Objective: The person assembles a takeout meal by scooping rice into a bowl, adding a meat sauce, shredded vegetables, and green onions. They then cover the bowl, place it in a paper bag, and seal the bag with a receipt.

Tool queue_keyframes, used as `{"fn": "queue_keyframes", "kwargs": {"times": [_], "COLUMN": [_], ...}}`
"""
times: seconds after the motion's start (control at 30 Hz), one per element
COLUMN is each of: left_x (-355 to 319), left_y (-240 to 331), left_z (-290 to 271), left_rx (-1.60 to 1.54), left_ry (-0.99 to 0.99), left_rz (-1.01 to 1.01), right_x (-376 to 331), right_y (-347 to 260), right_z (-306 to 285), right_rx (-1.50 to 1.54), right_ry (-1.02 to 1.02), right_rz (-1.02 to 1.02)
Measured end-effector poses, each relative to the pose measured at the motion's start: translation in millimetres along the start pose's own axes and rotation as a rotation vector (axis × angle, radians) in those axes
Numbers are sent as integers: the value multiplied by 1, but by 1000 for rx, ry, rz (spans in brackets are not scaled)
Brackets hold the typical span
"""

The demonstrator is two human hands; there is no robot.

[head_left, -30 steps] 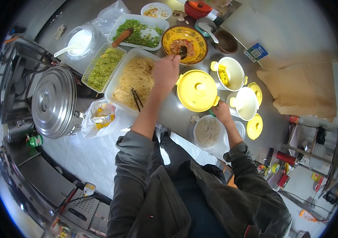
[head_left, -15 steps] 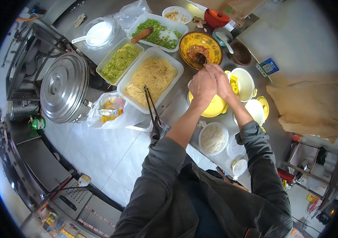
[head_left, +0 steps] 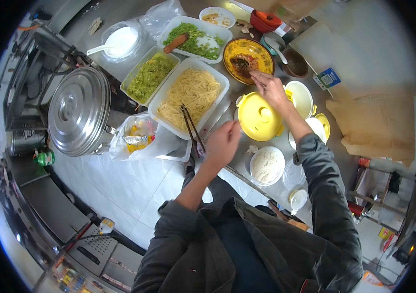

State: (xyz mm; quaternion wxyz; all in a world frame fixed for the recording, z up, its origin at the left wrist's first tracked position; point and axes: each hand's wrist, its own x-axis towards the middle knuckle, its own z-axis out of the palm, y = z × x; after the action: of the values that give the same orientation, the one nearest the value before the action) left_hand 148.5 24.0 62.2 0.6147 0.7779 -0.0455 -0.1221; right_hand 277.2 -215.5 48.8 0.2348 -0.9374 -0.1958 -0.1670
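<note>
At the right, my right hand (head_left: pixel 270 89) is closed around the handle end of a dark-headed spoon (head_left: pixel 240 62). The spoon's head rests in a yellow patterned bowl (head_left: pixel 261 49) holding a reddish-brown minced mix. My left hand (head_left: pixel 221 144) hovers by the counter's front edge, loosely curled and blurred, so its fingers are unclear. Between the hands sits a yellow lidded pot (head_left: pixel 256 119). Left of it, black tongs (head_left: pixel 191 124) lean in a white tub of noodles (head_left: pixel 191 95).
A tub of shredded green vegetable (head_left: pixel 150 78) and one of chopped greens (head_left: pixel 205 41) stand beyond the noodles. Pale yellow-white pots (head_left: pixel 300 100) are at the right, a round container of white food (head_left: pixel 267 166) nearer me. A large steel pot (head_left: pixel 78 112) stands left.
My hands, together at the bowl before, are now apart: the left has drawn back toward me and to the left. The right stays by the bowl, and the spoon's head has shifted left and up.
</note>
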Motion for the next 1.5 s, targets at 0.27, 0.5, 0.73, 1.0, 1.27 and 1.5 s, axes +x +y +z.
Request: {"fn": "queue_keyframes", "kwargs": {"times": [0.27, 0.5, 0.73, 1.0, 1.27, 1.5], "left_x": [-153, -243, -317, -383, -375, -380], "left_y": [-171, -233, -290, -348, -339, -328], "left_z": [-122, -137, -114, -93, -88, -88], "left_rx": [-83, -228, -171, -10, -115, -213], "left_ry": [177, 251, 354, 381, 372, 467], "left_rz": [-545, -983, -937, -945, -988, -1046], "right_x": [-14, -11, -15, -7, 95, 138], "right_y": [32, 17, 16, 15, 19, -18], "right_z": [-20, -25, -44, -44, 33, 94], "right_rx": [4, -2, -9, -78, 615, -116], "right_ry": [-17, -279, 55, 41, 513, -65], "right_rz": [100, 14, 102, 59, 594, 70]}}
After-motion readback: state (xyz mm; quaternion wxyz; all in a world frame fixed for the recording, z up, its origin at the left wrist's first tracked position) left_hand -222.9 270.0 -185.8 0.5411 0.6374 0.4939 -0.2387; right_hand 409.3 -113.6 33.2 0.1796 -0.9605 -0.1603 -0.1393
